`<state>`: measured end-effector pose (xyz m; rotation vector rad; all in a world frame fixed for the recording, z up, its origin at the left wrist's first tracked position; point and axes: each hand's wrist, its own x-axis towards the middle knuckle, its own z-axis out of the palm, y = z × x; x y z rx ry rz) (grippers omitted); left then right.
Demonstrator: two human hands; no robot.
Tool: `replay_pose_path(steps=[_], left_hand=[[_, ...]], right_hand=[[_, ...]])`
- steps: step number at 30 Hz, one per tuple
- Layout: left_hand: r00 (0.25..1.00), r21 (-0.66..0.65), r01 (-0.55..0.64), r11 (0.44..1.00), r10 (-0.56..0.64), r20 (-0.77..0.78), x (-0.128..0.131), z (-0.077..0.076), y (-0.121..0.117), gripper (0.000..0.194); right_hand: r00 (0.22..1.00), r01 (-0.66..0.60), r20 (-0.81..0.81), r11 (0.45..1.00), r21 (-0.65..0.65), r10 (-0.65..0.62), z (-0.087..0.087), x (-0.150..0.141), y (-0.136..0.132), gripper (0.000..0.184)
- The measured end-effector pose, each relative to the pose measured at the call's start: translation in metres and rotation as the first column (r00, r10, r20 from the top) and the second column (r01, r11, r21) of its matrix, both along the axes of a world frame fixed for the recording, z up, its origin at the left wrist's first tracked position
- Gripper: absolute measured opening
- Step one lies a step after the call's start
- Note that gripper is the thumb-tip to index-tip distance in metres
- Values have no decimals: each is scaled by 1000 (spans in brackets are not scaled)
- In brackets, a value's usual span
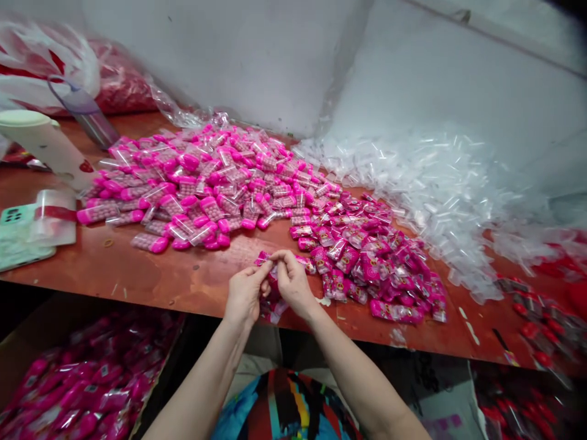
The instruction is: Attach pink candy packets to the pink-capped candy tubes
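Observation:
My left hand point(244, 293) and my right hand point(292, 282) meet at the near edge of the red-brown table point(151, 275). Both are pinched on one small pink packet in a clear sleeve point(271, 282), which hangs between them over the table's edge. Just right of my hands lies a heap of pink printed sachets point(371, 256). Behind and to the left spreads a bigger pile of pink candy tubes in clear wrappers point(206, 183).
A mound of empty clear sleeves point(440, 189) covers the right back of the table. A phone point(18, 235) and a tape roll point(55, 214) lie at the left edge. A box of packed pink items point(87, 379) sits below left; red items point(541, 318) lie at right.

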<state>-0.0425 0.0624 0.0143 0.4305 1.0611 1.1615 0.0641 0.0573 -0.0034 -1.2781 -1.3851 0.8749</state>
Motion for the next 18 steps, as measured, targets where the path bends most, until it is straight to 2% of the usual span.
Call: replay_pose_path(steps=[3,6,7,8,10,11,12,14,15,16,18], left_hand=[[997,-5,18,1000,-17,70,-10,3,10,33],[991,-31,-17,999,20,129,-24,5,16,31],[990,-36,-41,999,46,131,-28,5,17,32],[989,-35,-66,997,70,130,-32,4,18,33],[986,-33,-103,994,106,128,-37,3,17,33],[985,-34,-110,993,114,132,-39,2,16,32],[983,-37,-111,993,115,141,-40,2,15,32],[979,-42,-110,993,116,168,-40,3,12,32],[976,-46,-112,993,118,184,-40,4,11,31],[972,-53,-118,992,127,200,-40,5,10,31],[961,-75,-134,988,148,232,-40,7,8,30]], right_hand=[[982,-83,173,995,59,72,3,-2,14,22],[899,-173,406,985,-13,163,12,13,40,27],[855,-143,496,988,-57,152,16,21,53,32],[794,-49,601,996,-79,87,19,31,67,35],[598,199,797,979,-49,-81,24,51,96,36],[482,317,867,948,-36,-128,24,59,110,40],[404,384,906,923,-40,-128,24,65,121,46],[308,441,948,896,-62,-86,22,69,136,61],[283,430,957,900,-72,-59,20,66,139,67],[265,405,964,911,-77,-36,19,62,140,69],[240,345,971,934,-87,2,16,49,136,57]])
